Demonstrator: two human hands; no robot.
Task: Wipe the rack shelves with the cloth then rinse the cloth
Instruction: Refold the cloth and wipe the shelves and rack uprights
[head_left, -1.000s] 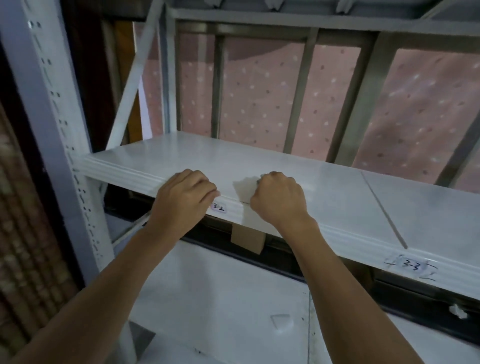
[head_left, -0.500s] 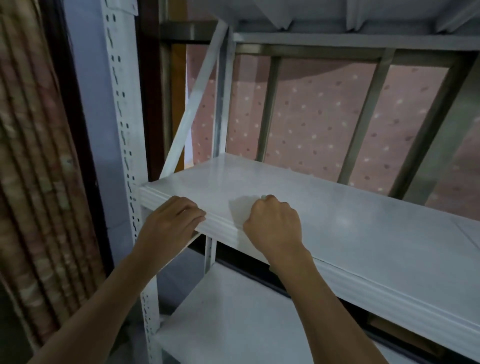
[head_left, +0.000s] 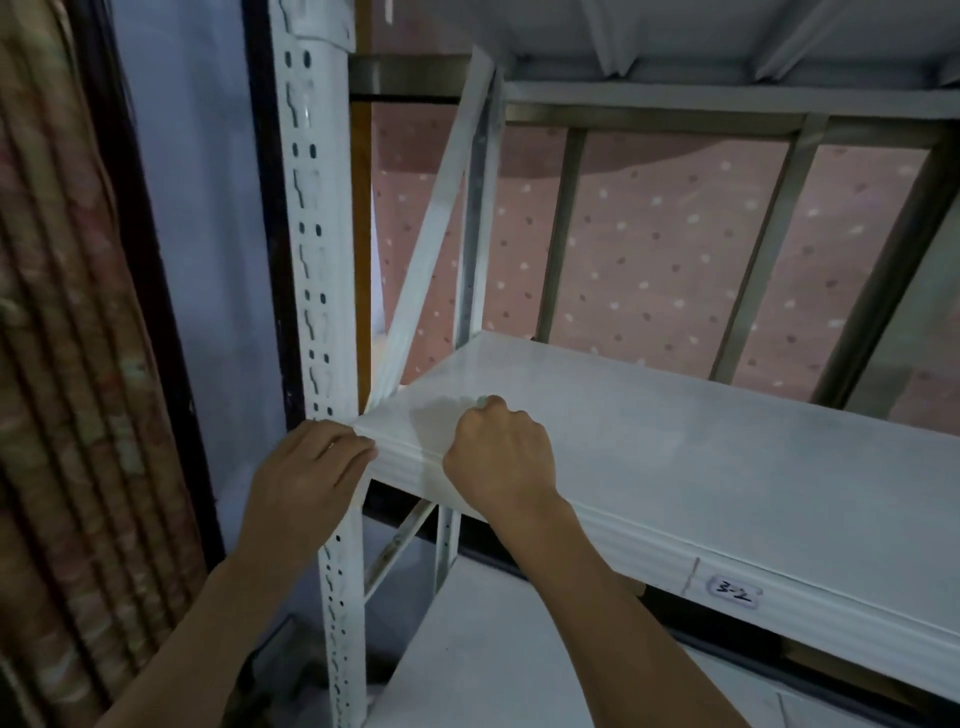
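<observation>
Cloth is barely visible from the head cam, just a pale scrap poking out past the knuckles of the right hand, which is fisted tight around it at the front left corner of the white shelf. Left hand has its fingers curled on the shelf's corner edge right by the perforated upright, gripping nothing else. My worry: with the cloth bunched that small, it'll miss the corner seam, or the knuckles could knock the upright
</observation>
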